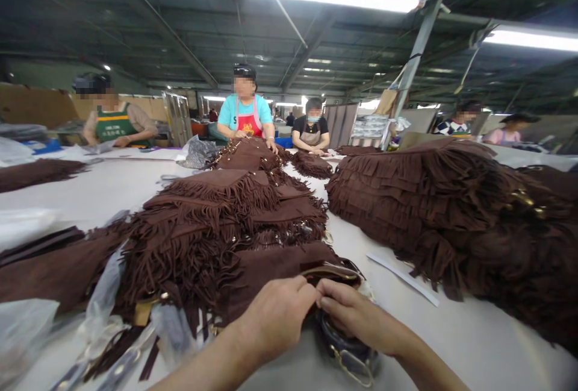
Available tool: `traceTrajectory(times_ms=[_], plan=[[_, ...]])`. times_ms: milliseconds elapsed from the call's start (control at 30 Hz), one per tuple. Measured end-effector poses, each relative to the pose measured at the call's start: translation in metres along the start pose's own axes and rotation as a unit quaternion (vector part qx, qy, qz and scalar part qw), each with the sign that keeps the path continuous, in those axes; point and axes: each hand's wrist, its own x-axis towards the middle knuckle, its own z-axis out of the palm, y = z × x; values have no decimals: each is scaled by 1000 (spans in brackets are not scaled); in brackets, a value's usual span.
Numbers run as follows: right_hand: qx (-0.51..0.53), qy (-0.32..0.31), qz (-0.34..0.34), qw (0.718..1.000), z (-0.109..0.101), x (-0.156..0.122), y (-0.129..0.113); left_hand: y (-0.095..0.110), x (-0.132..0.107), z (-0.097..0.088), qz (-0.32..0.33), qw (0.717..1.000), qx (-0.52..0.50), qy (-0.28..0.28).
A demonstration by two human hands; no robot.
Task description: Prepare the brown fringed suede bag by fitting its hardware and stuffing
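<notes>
Both hands, left hand and right hand, pinch the zipper edge of a brown fringed bag, apparently mid-check; the next move needs steady fingertip tension.

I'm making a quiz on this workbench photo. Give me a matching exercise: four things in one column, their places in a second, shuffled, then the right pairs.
Things:
1. left hand
2. right hand
3. white paper strip
4. person in red apron

Places:
A. far end of the table
B. flat on the table between the two fringed piles
C. on the brown fringed bag, left of the other hand
D. at the bag's gold zipper edge, above a strap buckle

Pairs: 1-C, 2-D, 3-B, 4-A
</notes>
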Motion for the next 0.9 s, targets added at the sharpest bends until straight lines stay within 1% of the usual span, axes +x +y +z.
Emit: traceTrajectory(times_ms=[67, 133, 167, 267, 367, 433, 500, 567, 633, 667, 767, 900], plan=[[-10, 20, 37, 999, -3, -3, 6, 7, 6, 11, -55, 997, -4, -45], [-57, 74, 40, 995, -6, -6, 12, 10, 18, 21, -101, 993, -1, -63], [-82, 100, 37, 991, -7, -6, 15, 11, 24, 25, -111, 992, -1, -66], [-133, 148, 42, 979, -10, -8, 22, 10, 46, 32, -114, 991, -5, -66], [-133, 154, 47, 978, -14, -7, 24, 3, 63, 35, -116, 991, -25, -54], [-123, 151, 44, 980, -18, -6, 22, -5, 71, 36, -100, 993, -52, -45], [-107, 145, 44, 983, -23, -6, 21, -12, 73, 38, -70, 992, -98, -25], [-88, 144, 50, 984, -26, -6, 22, -16, 71, 42, -52, 986, -159, 12], [-85, 161, 54, 982, -26, -7, 25, -17, 67, 46, -59, 978, -195, 45], [-93, 173, 56, 979, -25, -7, 27, -16, 66, 48, -69, 977, -196, 54], [-128, 193, 64, 971, -20, -6, 34, -15, 64, 54, -90, 978, -177, 64], [-124, 173, 67, 975, -21, -4, 37, -15, 68, 55, -93, 969, -222, 61]])
